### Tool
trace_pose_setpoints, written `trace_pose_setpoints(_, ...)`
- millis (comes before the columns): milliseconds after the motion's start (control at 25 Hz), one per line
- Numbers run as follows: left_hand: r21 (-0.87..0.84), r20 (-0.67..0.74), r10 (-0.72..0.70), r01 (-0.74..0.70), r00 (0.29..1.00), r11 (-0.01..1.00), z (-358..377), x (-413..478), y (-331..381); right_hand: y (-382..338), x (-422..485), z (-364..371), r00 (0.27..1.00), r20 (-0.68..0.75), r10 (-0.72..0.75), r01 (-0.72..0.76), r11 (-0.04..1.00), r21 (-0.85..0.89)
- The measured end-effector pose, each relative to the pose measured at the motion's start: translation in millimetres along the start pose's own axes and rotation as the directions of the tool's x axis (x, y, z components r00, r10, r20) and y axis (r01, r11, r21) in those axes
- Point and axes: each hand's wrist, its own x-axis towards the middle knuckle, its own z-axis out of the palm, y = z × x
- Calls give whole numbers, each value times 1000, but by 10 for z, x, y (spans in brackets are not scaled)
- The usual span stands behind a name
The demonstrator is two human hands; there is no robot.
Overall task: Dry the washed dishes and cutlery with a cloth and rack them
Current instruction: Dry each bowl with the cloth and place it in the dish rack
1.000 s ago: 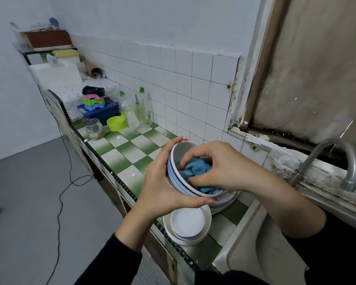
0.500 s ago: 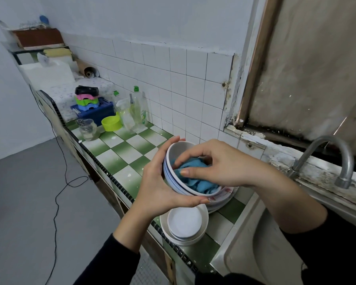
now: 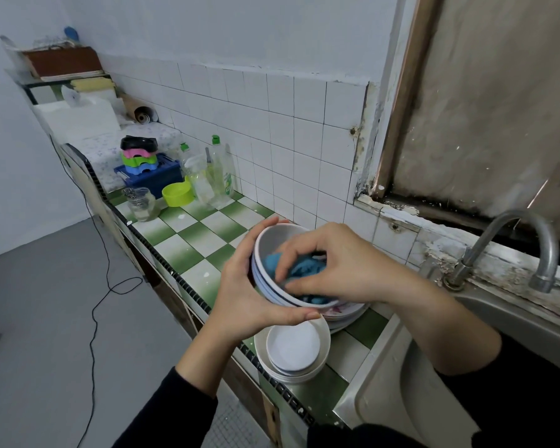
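Observation:
My left hand [image 3: 246, 295] grips a white bowl with blue rim stripes [image 3: 272, 244], tilted toward me above the counter. Inside the bowl my right hand [image 3: 333, 263] presses a bunched blue cloth [image 3: 301, 268] against the inner wall, fingers curled round it. Below the bowl, a stack of small white dishes [image 3: 293, 349] sits on the green-and-white tiled counter [image 3: 194, 240]. A pile of plates [image 3: 346, 313] lies just behind, mostly hidden by the bowl and my right arm.
A steel sink [image 3: 411, 399] and curved tap [image 3: 514, 247] are at the right. Farther along the counter stand a glass jar [image 3: 142, 203], a lime bowl [image 3: 178, 194], soap bottles [image 3: 222, 176] and a blue crate with coloured items [image 3: 149, 174]. A black cable [image 3: 93, 305] trails on the floor.
My right hand has shifted the cloth round inside the bowl, lower and toward the near wall. The left hand keeps the same grip on the bowl.

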Motion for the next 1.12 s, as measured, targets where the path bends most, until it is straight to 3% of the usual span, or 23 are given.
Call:
trace_pose_setpoints(80, -14, -24, -3, 2, 1000, 1000, -19, -7, 20, -5, -6, -131, 993, 115, 26, -12, 993, -122)
trace_pose_setpoints(200, -22, -31, -45, 44, 998, 999, 67, -1, 42, 26, 53, -86, 990, -139, -2, -32, 971, -238)
trace_pose_setpoints(280, -44, -25, -63, 62, 998, 997, 89, 19, 46, 15, 80, 37, 978, -200, -60, 36, 992, -121)
trace_pose_setpoints(400, -66, -25, -37, 36, 999, 997, -27, 37, 56, -8, 57, -46, 995, 18, -99, 98, 994, 54)
trace_pose_setpoints(520, 6, -42, 8, -8, 999, 1000, -60, 30, 44, -27, 34, -297, 977, 208, -46, 93, 970, -223)
trace_pose_setpoints(600, -2, -32, -14, 14, 999, 1000, 18, 9, 27, -20, 42, -301, 994, 102, -46, 82, 919, -387)
trace_pose_setpoints(640, -24, -26, -37, 36, 999, 999, 55, 3, 26, -19, 59, -243, 998, 0, -61, 56, 925, -376)
trace_pose_setpoints(720, -55, -18, -58, 57, 998, 997, 56, 1, 28, 11, 76, -118, 994, -99, -48, 30, 983, -180)
trace_pose_setpoints(800, -56, -28, -43, 41, 999, 998, -16, -8, 29, -12, 31, -86, 999, 26, -40, 41, 997, -67)
trace_pose_setpoints(920, -28, -72, -17, 15, 997, 999, -81, -16, 15, -28, 15, -211, 983, 180, -26, 82, 946, -312)
trace_pose_setpoints(1040, -48, -63, -43, 40, 997, 998, 13, -22, 22, -45, 91, -104, 994, -76, -74, 22, 847, -531)
trace_pose_setpoints(1120, -88, -34, -65, 62, 997, 994, 49, -18, 71, -40, 113, 54, 963, -205, -174, 74, 904, -422)
